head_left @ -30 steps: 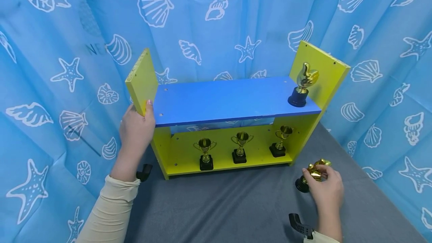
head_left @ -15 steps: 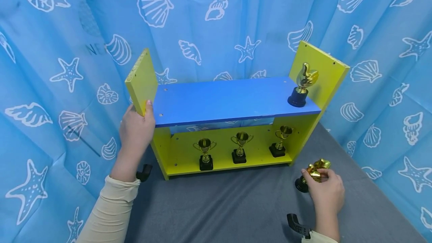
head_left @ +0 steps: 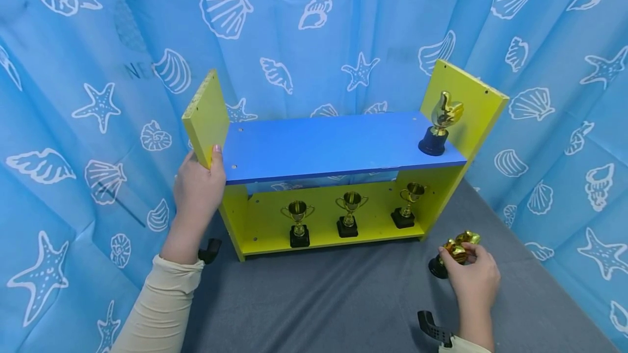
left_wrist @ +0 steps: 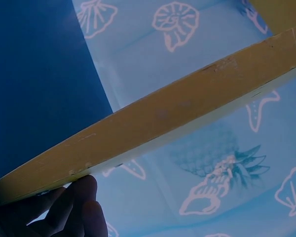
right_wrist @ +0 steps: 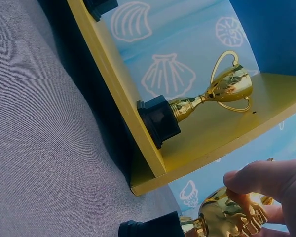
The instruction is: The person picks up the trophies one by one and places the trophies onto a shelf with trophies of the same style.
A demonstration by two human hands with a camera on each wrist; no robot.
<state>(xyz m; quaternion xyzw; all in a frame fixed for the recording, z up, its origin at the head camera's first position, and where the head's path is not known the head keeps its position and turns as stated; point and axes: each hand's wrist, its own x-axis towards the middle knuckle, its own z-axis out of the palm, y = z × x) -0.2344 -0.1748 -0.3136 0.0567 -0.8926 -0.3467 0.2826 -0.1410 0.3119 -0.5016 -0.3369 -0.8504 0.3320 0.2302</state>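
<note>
At four o'clock my right hand (head_left: pixel 475 274) pinches this tilted gold trophy (right_wrist: pixel 212 217), probably light, hard and slippery, best held round its body, while at nine my left hand (head_left: pixel 201 187) grips the yellow board (head_left: pixel 208 119).

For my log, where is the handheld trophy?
At the head view's lower right, the trophy is in the right hand, near the right end of the shelf unit.
</note>
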